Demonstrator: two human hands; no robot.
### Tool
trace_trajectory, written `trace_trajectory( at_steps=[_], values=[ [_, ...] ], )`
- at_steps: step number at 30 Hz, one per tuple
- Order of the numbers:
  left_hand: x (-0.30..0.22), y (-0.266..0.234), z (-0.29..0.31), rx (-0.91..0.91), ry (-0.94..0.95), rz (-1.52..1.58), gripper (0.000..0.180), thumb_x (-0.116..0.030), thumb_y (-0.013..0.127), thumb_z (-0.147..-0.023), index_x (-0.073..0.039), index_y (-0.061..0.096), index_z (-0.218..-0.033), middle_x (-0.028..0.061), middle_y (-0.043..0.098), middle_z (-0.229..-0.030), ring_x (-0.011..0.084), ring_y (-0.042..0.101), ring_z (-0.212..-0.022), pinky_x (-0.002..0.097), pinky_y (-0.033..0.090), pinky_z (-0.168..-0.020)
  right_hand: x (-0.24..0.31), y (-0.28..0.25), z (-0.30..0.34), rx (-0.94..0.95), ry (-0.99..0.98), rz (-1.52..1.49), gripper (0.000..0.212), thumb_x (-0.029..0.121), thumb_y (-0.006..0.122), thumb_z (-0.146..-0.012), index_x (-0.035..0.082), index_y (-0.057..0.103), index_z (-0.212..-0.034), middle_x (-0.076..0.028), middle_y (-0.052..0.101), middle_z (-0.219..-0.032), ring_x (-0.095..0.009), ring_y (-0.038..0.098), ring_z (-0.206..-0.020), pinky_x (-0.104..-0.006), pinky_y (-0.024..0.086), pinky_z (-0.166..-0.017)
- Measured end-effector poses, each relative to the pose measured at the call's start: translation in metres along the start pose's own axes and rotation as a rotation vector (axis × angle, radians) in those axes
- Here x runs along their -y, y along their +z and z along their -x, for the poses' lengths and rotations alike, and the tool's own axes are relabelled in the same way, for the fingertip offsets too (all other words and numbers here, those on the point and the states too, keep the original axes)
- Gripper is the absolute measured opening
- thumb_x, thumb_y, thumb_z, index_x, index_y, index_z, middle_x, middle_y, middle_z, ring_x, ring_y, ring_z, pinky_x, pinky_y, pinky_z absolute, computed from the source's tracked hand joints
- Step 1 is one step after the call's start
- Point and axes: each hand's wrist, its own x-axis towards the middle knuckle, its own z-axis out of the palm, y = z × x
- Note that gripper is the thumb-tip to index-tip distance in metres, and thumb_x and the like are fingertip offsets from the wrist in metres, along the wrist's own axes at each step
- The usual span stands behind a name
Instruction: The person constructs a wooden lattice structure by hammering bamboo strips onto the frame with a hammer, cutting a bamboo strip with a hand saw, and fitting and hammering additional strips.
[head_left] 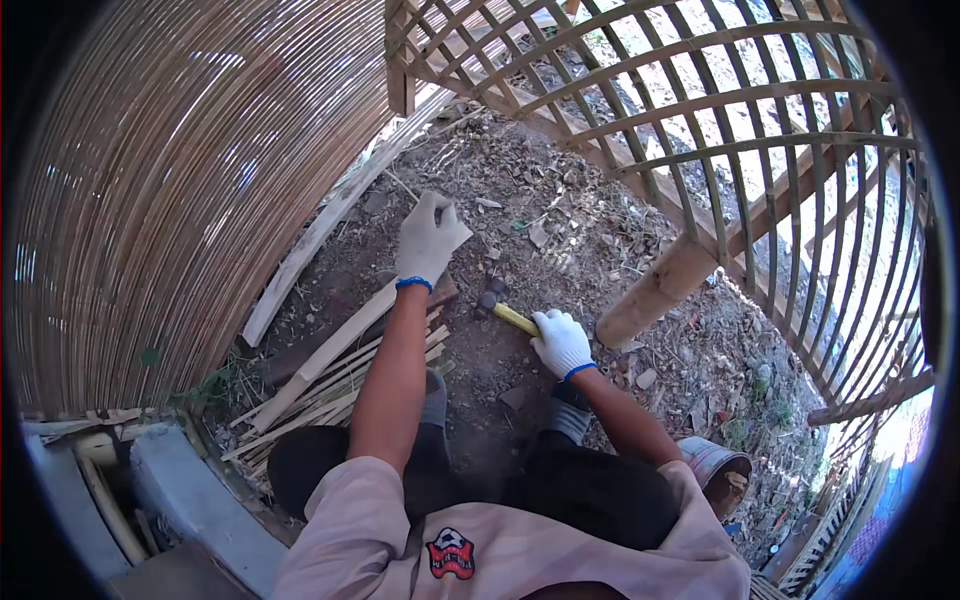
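My right hand [562,343], in a white knit glove with a blue cuff, is closed round the yellow handle of a hammer [515,319]. The dark hammer head [490,295] points up and left, low over the dirt. Farther forward and left, my left hand [428,240] wears a similar glove, its fingers curled together. Whatever they pinch is too small or hidden to name. A pale, flat edge shows beside that palm; I cannot tell whether it is glove or wood. Below the left wrist lies a long split wooden strip [335,340] over a pile of thin strips [345,390].
A slatted bamboo wall [180,200] rises at left, with a plank [330,220] along its foot. A bamboo lattice [740,120] leans over the right side, near a thick bamboo post [655,290]. By my right elbow stands a bucket [715,470]; concrete blocks [195,500] sit lower left.
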Motion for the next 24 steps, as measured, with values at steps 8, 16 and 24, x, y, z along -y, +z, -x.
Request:
trace_trajectory(
  at_steps=[8,16,24],
  values=[
    [0.107,0.021,0.109,0.083,-0.069,-0.196,0.011,-0.014,0.068,-0.098,-0.005,0.065,-0.103,0.0197,0.069,-0.097,0.0397,0.07,-0.093,0.0484,0.054,-0.084,0.011,-0.016,-0.02,0.107,0.168,-0.186,0.028,0.022,0.065,-0.092,0.007,0.067,-0.115,-0.022,0.072,-0.095,-0.045,0.072,-0.084,-0.0585,0.058,-0.076],
    [0.102,0.028,0.115,-0.012,-0.14,-0.187,0.009,-0.012,0.068,-0.097,-0.004,0.065,-0.099,0.0182,0.066,-0.098,0.0385,0.066,-0.094,0.0479,0.053,-0.087,0.063,-0.034,-0.059,0.07,0.113,-0.582,0.034,0.029,0.055,-0.107,0.001,0.059,-0.125,-0.028,0.072,-0.086,-0.049,0.072,-0.083,-0.0592,0.056,-0.076],
    [0.087,0.04,0.118,-0.025,-0.275,-0.291,0.017,-0.019,0.068,-0.099,-0.004,0.061,-0.099,0.0191,0.065,-0.1,0.0412,0.067,-0.095,0.0527,0.053,-0.084,0.068,-0.007,-0.068,0.145,0.116,-0.498,0.032,0.029,0.057,-0.106,0.003,0.06,-0.123,-0.025,0.073,-0.083,-0.046,0.073,-0.08,-0.0578,0.056,-0.073]
  ],
)
